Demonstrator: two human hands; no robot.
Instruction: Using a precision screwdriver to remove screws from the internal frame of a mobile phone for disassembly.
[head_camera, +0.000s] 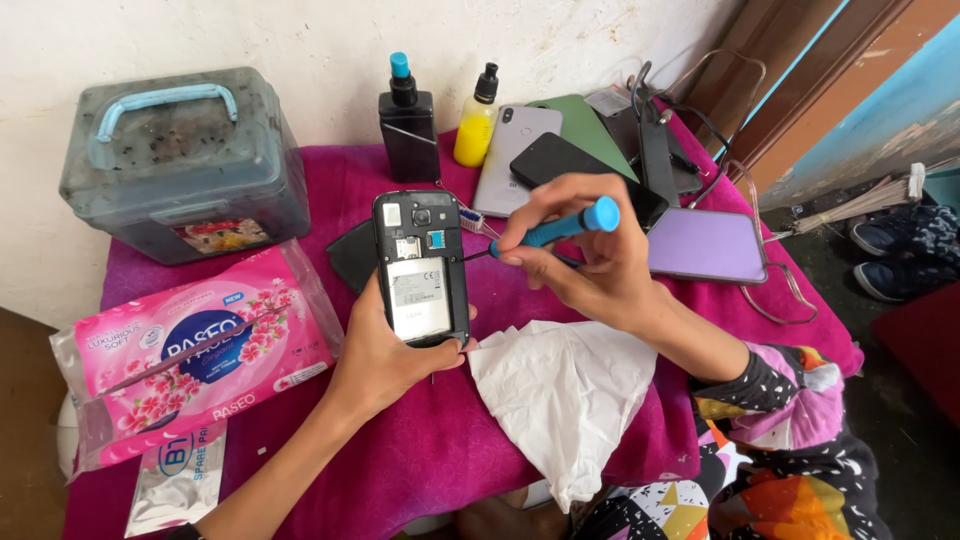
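The right hand (590, 265) is closed around a blue-handled screwdriver (560, 229), thumb and fingers pressed together on the handle, with the thin shaft angled down and left so its tip meets the right edge of a black smartphone (421, 266). The left hand (385, 352) cradles that phone from below, fingers wrapped around its lower end and the thumb pressed on the bottom right corner. The phone is held back-up with its rear cover off, showing the pale battery and the card slots above it, just above the middle of the table, which is draped in a magenta cloth (420, 450).

Just right of the left hand, a crumpled white tissue (565, 395) lies over the front edge of the cloth. A dark flat piece (352, 255), partly hidden by the phone, rests on the cloth beside it. Near the left edge lies a pink pack of tissues (195, 350), with a silver foil pouch (178, 480) at the front left corner. A grey storage box with a light blue handle (185, 160) stands at the back left corner. Along the back edge stand a black bottle with a blue cap (408, 125) and a yellow bottle (476, 120), and to their right several phones (705, 245) and back covers are piled together with cables.
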